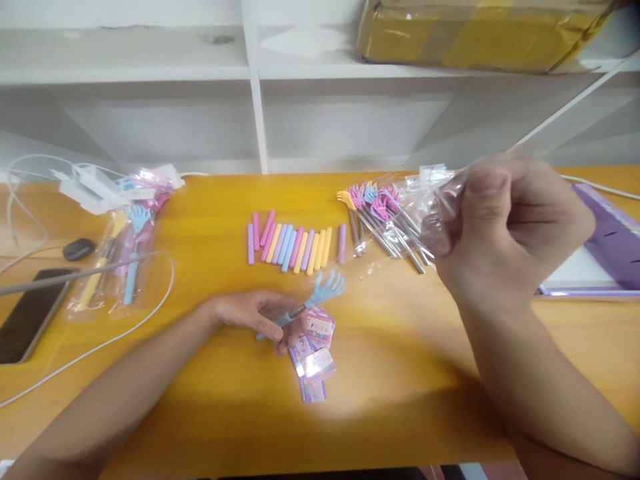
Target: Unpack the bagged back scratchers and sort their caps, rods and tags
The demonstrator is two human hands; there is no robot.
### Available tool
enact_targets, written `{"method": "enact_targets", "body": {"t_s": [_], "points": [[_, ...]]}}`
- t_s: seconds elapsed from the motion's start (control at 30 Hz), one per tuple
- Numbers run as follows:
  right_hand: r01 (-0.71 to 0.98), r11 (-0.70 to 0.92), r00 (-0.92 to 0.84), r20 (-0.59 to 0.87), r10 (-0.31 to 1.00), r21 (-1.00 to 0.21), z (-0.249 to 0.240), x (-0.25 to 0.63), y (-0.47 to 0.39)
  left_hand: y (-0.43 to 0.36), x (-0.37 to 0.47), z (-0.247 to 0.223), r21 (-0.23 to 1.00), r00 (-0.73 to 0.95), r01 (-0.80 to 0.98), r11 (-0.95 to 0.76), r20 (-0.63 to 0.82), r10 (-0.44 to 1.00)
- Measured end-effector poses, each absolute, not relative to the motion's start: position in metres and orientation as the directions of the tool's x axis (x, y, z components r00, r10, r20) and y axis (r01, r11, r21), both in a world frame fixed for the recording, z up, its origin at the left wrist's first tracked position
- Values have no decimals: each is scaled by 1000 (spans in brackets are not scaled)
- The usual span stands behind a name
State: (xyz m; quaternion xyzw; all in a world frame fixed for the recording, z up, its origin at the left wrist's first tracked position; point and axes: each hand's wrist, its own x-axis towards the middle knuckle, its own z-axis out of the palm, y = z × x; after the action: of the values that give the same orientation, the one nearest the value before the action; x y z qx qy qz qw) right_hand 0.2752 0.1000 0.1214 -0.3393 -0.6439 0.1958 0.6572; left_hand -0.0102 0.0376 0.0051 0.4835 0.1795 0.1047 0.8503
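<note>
My left hand [265, 317] is closed round the handle of a light blue back scratcher [327, 288], whose hand-shaped head points up to the right. Beneath it lie several small printed cards [315, 363] in pink and purple. Raised at the right, my right hand [510, 220] pinches a clear plastic bag [443, 207], blurred by motion. Beyond my left hand is a row of pink, yellow, blue and purple handle tubes [295, 247]. Metal rods with coloured hand-shaped heads [380, 207] are piled to the right of the row.
Bagged back scratchers [133, 267] lie at the left beside a phone [35, 313], a black earbud case [79, 249] and white cables [150, 317]. A purple box [610, 247] stands at the right. White shelving [256, 100] holds a taped carton [480, 33].
</note>
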Motion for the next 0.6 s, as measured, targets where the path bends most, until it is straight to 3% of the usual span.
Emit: {"method": "enact_targets", "body": {"t_s": [0.2,0.23,0.33,0.4,0.43,0.5,0.6], "points": [[-28,674,236,651,722,-738,123,276,106,39,-11,5,887,894,41,459,-238,380],[-51,659,196,640,743,-750,123,277,106,39,-11,5,893,890,54,446,-246,384],[-20,518,-173,513,841,-855,115,275,103,39,-11,5,899,880,72,433,-262,397],[66,429,-421,365,830,-901,107,270,101,39,-12,4,897,876,78,434,-270,400],[92,411,-464,326,824,-907,104,267,102,38,-12,4,897,875,83,433,-273,399],[97,391,-420,319,850,-915,103,268,107,38,-12,3,894,875,96,438,-286,391],[-85,447,-123,454,882,-891,117,291,128,37,-13,2,866,870,106,488,-319,377]]}}
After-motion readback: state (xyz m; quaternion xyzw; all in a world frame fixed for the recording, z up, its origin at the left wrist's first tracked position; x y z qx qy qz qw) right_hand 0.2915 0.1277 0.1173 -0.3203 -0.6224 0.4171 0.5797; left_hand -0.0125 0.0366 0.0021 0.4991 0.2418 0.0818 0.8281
